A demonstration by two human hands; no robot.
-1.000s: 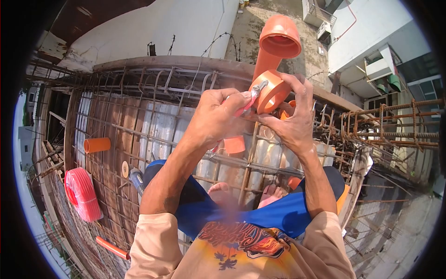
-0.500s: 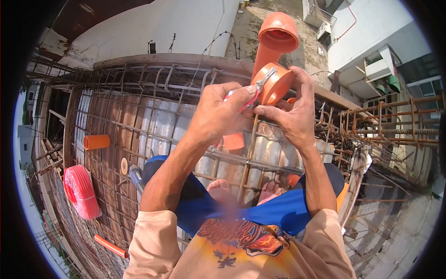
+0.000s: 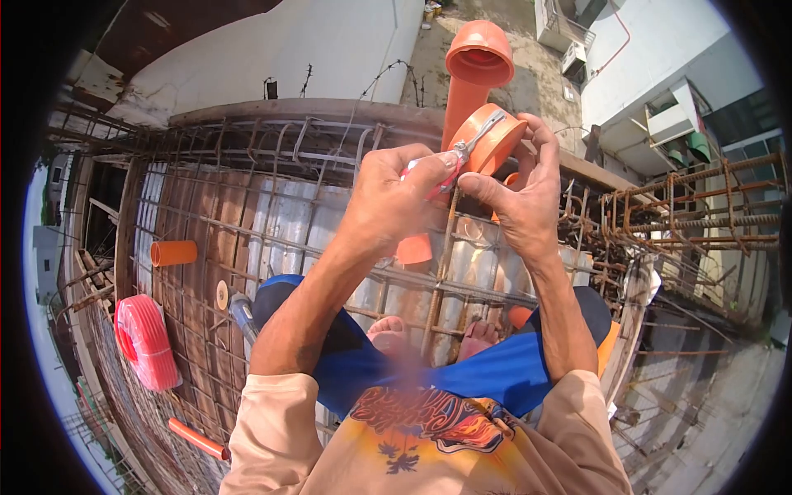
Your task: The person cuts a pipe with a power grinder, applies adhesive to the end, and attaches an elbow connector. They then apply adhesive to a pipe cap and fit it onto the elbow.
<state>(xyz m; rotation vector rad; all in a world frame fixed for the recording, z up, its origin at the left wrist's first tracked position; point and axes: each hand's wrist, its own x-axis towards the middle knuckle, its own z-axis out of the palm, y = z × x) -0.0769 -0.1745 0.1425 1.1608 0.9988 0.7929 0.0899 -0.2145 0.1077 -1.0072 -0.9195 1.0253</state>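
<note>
Well, far left: coiled red plastic hose [image 3: 147, 342] on rusty rebar mesh [image 3: 206, 206], short orange pipe offcut [image 3: 173, 252] nearby.
Left hand [image 3: 392, 202]: clenched around pink-handled metal pliers [image 3: 450, 169].
Centre: round orange plastic pipe collar [image 3: 491, 140], raised before tall orange socketed pipe [image 3: 477, 62], pliers' tip touching it.
Right hand [image 3: 520, 202]: fingers gripping the collar's rim.

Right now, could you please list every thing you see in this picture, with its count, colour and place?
ring fitting: one, orange, in front of the upright pipe
pliers: one, pink handles, grey tip on the ring fitting
upright pipe: one, orange, behind the hands
short pipe piece: one, orange, lying on the mesh, left
hose coil: one, red, far left
rebar mesh: one, rusty brown, under the person
left hand: one, grips the pliers
right hand: one, fingers hold the ring fitting
</note>
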